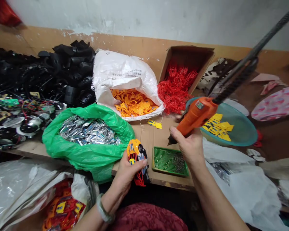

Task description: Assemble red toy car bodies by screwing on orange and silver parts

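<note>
My left hand is closed around a toy car body in orange, black, yellow and red, with its thumb across the top. My right hand grips an orange electric screwdriver that hangs from a dark cord; its black tip points down to the left. Below that tip lies a green perforated tray with many small dark screws gathered on its right side. The tip is apart from both the tray and the car body.
A green bag of silvery parts stands left, near a white sack of orange pieces. Behind are a carton with red lattice parts and a teal basin of yellow pieces. Black parts pile up far left.
</note>
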A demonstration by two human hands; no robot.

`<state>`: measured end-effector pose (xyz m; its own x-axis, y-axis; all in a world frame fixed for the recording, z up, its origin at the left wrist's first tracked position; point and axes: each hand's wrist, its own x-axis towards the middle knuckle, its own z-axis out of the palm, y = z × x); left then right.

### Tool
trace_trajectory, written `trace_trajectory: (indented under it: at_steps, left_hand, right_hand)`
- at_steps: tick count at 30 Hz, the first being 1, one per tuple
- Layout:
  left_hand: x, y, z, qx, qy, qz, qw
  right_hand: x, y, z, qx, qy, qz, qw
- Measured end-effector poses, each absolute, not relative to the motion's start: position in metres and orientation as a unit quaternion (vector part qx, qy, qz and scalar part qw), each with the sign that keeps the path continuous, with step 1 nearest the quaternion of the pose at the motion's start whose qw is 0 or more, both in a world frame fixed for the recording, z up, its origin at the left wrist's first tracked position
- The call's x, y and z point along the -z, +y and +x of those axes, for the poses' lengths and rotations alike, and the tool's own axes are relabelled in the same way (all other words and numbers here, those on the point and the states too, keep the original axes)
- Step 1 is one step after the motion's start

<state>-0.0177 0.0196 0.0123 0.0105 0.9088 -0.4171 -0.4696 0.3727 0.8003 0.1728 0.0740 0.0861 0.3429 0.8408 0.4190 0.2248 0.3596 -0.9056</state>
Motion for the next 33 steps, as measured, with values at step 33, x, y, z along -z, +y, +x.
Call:
trace_trajectory:
  at_steps: [33]
  left_hand:
    - [-0.020, -0.052, -0.063, -0.593, 0.417, 0.234, 0.648]
  right_hand:
    - [-0.004, -0.043, 0.083, -0.434, -0.653, -0.513, 0.349]
